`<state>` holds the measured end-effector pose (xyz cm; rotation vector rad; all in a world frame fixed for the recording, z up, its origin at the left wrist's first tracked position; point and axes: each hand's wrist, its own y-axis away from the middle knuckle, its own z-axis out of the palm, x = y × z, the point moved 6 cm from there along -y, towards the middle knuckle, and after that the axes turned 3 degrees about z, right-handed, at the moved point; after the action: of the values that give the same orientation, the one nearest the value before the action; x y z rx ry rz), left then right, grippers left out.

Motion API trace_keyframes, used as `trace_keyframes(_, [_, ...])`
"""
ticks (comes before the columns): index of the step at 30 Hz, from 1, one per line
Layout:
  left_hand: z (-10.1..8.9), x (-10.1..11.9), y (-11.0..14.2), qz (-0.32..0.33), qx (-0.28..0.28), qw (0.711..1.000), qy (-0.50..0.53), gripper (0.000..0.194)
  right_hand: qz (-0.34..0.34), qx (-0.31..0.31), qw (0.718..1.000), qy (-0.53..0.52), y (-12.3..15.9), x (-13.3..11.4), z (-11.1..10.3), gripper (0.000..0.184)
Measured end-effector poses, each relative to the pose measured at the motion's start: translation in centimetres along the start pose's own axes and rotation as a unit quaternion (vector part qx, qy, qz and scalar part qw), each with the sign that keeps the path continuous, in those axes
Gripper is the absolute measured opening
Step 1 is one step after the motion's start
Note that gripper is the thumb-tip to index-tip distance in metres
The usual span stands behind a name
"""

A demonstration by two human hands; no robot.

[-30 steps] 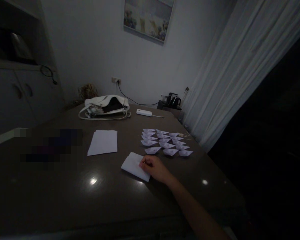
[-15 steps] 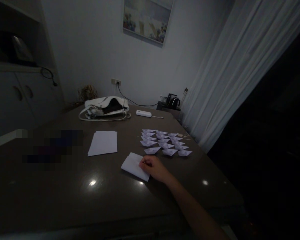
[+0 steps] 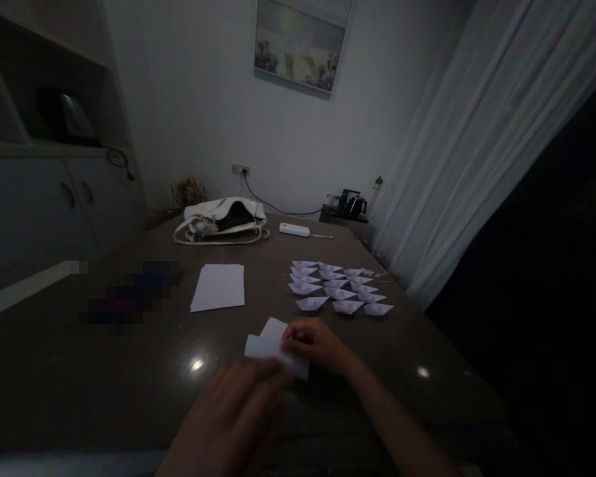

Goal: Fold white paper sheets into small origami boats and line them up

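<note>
A folded sheet of white paper (image 3: pixel 265 346) lies near the front of the dark table, with one flap partly raised at the back. My right hand (image 3: pixel 320 344) pinches its right side between thumb and fingers. My left hand (image 3: pixel 236 407) is in front of the sheet, its fingertips reaching the paper's near edge. Motion blurs those fingers, so whether they touch or grip it cannot be made out. Several folded paper boats (image 3: pixel 340 293) stand in rows behind my right hand. To the left, a stack of white paper (image 3: pixel 219 287) lies flat.
At the back of the table (image 3: pixel 129 391) sit a white handbag (image 3: pixel 223 218) and a white power bank (image 3: pixel 294 230) with a short cord. Small crumbs (image 3: pixel 375 272) lie by the right edge. A pixelated patch hides something at left. A white curtain (image 3: pixel 442 146) hangs on the right.
My left hand has come into view from below and reached the paper. One flap of the folded sheet now stands apart from the rest. The view has shifted slightly left.
</note>
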<state>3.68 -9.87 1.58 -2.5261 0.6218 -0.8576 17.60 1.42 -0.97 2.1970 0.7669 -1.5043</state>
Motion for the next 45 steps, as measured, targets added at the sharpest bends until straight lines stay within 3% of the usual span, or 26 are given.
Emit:
trace_keyframes(4, [1.2, -1.9, -2.7, 0.024, -0.011, 1.000, -0.018, 0.050, 0.018, 0.003, 0.999, -0.048, -0.1, 0.4, -0.2, 0.028])
trace_keyframes(7, [2.0, -3.4, -3.4, -0.021, -0.009, 0.999, 0.030, 0.049, 0.038, 0.046, 0.998, -0.032, -0.3, 0.9, -0.8, 0.025])
trace_keyframes(10, [2.3, -4.3, -3.7, -0.067, 0.015, 0.996, 0.050, 0.046, 0.022, 0.107, 0.992, 0.067, -0.2, 0.7, -1.6, 0.017])
trace_keyframes(16, [3.1, -4.2, -4.7, -0.076, -0.023, 0.997, 0.024, 0.033, -0.034, 0.188, 0.947, 0.258, 0.2, -0.5, -2.1, 0.008])
trace_keyframes(45, [4.3, -3.7, -4.3, -0.061, -0.045, 0.993, -0.089, 0.029, -0.016, 0.196, 0.940, 0.280, -0.6, 0.3, -2.4, 0.004])
